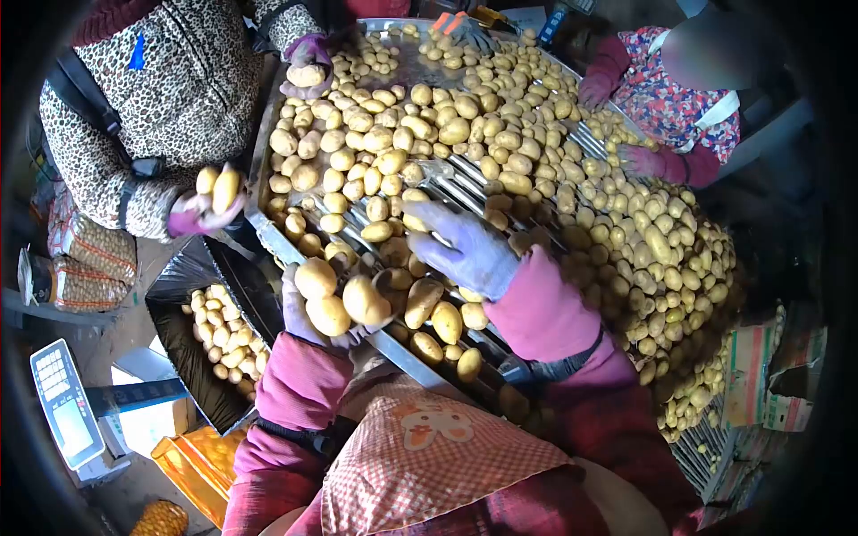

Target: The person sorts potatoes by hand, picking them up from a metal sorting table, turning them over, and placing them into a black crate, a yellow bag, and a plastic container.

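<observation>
My left hand (297, 306), in a purple glove, cradles three large potatoes (328, 315) at the near metal edge of the sorting table (407, 357). Its fingers curl round them from below and the side. My right hand (469, 253), gloved too, reaches over the table with fingers stretched out and apart, its fingertips right by a potato (414, 221) among the pile. Below its wrist, several loose potatoes (447, 322) rest on the bars close to the near edge.
A person in a leopard-print jacket (174, 80) holds potatoes on the left; another in a floral apron (666, 85) works across the table. A black-lined box of potatoes (219, 344), a scale (67, 406) and an orange mesh bag (198, 469) stand lower left. Cartons (746, 375) stack on the right.
</observation>
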Tool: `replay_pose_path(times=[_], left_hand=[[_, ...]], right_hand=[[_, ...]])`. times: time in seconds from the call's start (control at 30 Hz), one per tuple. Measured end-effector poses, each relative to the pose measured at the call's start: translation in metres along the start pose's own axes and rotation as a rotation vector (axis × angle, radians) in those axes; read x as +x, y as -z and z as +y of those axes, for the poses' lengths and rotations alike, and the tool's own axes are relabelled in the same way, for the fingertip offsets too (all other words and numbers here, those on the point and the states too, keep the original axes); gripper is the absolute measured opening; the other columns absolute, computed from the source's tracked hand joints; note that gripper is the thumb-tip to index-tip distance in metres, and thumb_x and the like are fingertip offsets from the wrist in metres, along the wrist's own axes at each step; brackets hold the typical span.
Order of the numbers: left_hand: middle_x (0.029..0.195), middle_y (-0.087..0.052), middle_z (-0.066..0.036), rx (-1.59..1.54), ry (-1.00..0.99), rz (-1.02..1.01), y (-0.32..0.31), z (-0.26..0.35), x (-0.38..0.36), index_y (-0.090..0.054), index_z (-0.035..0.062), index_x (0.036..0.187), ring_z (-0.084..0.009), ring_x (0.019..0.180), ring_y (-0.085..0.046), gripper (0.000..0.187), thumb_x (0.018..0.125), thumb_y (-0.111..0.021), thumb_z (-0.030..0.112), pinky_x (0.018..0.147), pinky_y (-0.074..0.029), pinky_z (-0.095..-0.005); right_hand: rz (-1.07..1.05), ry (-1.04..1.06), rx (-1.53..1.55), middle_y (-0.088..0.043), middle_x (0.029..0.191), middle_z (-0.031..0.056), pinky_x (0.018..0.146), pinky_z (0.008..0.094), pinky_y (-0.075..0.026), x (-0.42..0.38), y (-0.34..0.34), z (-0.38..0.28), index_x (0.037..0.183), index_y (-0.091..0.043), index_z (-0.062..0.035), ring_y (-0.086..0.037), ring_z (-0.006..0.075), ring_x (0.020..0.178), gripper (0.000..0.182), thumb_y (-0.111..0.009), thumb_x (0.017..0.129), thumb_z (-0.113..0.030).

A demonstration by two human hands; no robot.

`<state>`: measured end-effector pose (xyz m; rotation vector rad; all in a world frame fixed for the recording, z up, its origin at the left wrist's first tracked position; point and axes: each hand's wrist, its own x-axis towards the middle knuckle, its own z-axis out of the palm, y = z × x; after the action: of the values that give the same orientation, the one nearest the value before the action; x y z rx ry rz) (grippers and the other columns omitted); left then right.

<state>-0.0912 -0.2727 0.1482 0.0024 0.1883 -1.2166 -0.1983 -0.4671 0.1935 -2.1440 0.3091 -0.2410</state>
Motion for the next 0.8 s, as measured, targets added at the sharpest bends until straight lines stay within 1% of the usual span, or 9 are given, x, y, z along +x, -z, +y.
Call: replay_pose_path(times=[0.13, 0.27, 0.37, 0.43, 0.53, 0.57, 0.63, 0.7, 0.8], left_hand=[[0.113, -0.058, -0.014, 0.146, -0.057, 0.441, -0.013, -0.003, -0.008, -0.056, 0.014, 0.111, -0.0351, 0.104, -0.053, 0.051, 0.084, -0.041, 0.055, 0.082, -0.042, -0.0589], [0.131, -0.047, -0.016, 0.024, 0.121, 0.128, -0.002, 0.008, -0.031, -0.055, 0.0132, 0.117, -0.0386, 0.113, -0.05, 0.065, 0.082, -0.042, 0.067, 0.083, -0.043, -0.0651], [0.107, -0.054, -0.011, -0.038, 0.217, 0.166, -0.006, 0.0, -0.058, -0.056, 0.0084, 0.111, -0.0342, 0.096, -0.054, 0.061, 0.08, -0.053, 0.061, 0.082, -0.048, -0.0592], [0.112, -0.055, -0.014, -0.261, 0.503, -0.346, 0.045, -0.01, -0.081, -0.052, 0.0067, 0.118, -0.0326, 0.108, -0.053, 0.045, 0.087, -0.052, 0.04, 0.085, -0.049, -0.053], [0.109, -0.06, -0.02, 0.61, 0.31, -0.005, 0.081, -0.004, -0.137, -0.055, -0.0072, 0.11, -0.0276, 0.1, -0.06, 0.032, 0.089, -0.046, 0.016, 0.088, -0.048, -0.0382], [0.11, -0.06, -0.021, 0.332, 0.393, 0.144, 0.062, -0.004, -0.141, -0.056, -0.0084, 0.111, -0.0278, 0.1, -0.061, 0.035, 0.091, -0.046, 0.019, 0.087, -0.049, -0.0387], [0.109, -0.061, -0.021, 1.018, 0.277, -0.061, 0.077, -0.004, -0.143, -0.053, -0.0085, 0.115, -0.0296, 0.1, -0.061, 0.038, 0.091, -0.046, 0.02, 0.087, -0.049, -0.0376], [0.123, -0.053, -0.018, 0.194, 0.37, 0.096, 0.09, -0.009, -0.156, -0.045, -0.0033, 0.125, -0.0306, 0.113, -0.052, 0.044, 0.092, -0.046, 0.025, 0.092, -0.046, -0.0429], [0.127, -0.05, -0.015, 0.019, 0.351, 0.145, 0.077, -0.001, -0.173, -0.042, 0.0066, 0.13, -0.0331, 0.118, -0.048, 0.048, 0.089, -0.05, 0.03, 0.095, -0.043, -0.0499]], right_hand=[[-0.202, 0.242, -0.535, -0.054, 0.112, 0.0103, 0.087, 0.0402, -0.044, -0.048, -0.033, 0.023, 0.116, -0.056, -0.0109, -0.052, 0.0312, 0.103, 0.039, -0.061, 0.081, -0.026], [-0.353, 0.014, -0.906, -0.051, 0.106, 0.0114, 0.084, 0.0435, -0.043, -0.048, -0.041, 0.009, 0.118, -0.053, -0.0142, -0.049, 0.0338, 0.101, 0.052, -0.064, 0.073, -0.036], [-0.322, -0.213, -0.801, -0.05, 0.104, 0.0173, 0.076, 0.0461, -0.046, -0.046, -0.036, 0.008, 0.122, -0.049, -0.012, -0.056, 0.0365, 0.089, 0.058, -0.064, 0.074, -0.04], [-0.332, -0.257, -0.829, -0.051, 0.112, 0.0231, 0.076, 0.0476, -0.047, -0.049, -0.041, 0.01, 0.128, -0.045, -0.0111, -0.058, 0.0396, 0.091, 0.066, -0.063, 0.075, -0.047], [-0.219, -0.306, -0.707, -0.051, 0.111, 0.0266, 0.077, 0.0484, -0.047, -0.061, -0.059, 0.019, 0.126, -0.046, -0.0105, -0.057, 0.0433, 0.091, 0.063, -0.065, 0.076, -0.043], [-0.145, -0.315, -0.691, -0.052, 0.111, 0.0265, 0.078, 0.0479, -0.047, -0.063, -0.064, 0.018, 0.125, -0.047, -0.0092, -0.056, 0.0439, 0.093, 0.061, -0.067, 0.076, -0.039], [0.011, -0.187, -0.653, -0.052, 0.109, 0.026, 0.079, 0.0478, -0.046, -0.071, -0.072, 0.029, 0.124, -0.048, -0.0084, -0.055, 0.0434, 0.094, 0.058, -0.067, 0.077, -0.038], [0.074, -0.141, -0.609, -0.053, 0.105, 0.0239, 0.079, 0.0489, -0.046, -0.073, -0.075, 0.044, 0.12, -0.049, -0.0108, -0.056, 0.0422, 0.092, 0.057, -0.069, 0.074, -0.038], [0.1, -0.134, -0.579, -0.052, 0.108, 0.0255, 0.081, 0.0492, -0.045, -0.074, -0.076, 0.047, 0.122, -0.048, -0.0102, -0.055, 0.0433, 0.095, 0.059, -0.068, 0.075, -0.04]])
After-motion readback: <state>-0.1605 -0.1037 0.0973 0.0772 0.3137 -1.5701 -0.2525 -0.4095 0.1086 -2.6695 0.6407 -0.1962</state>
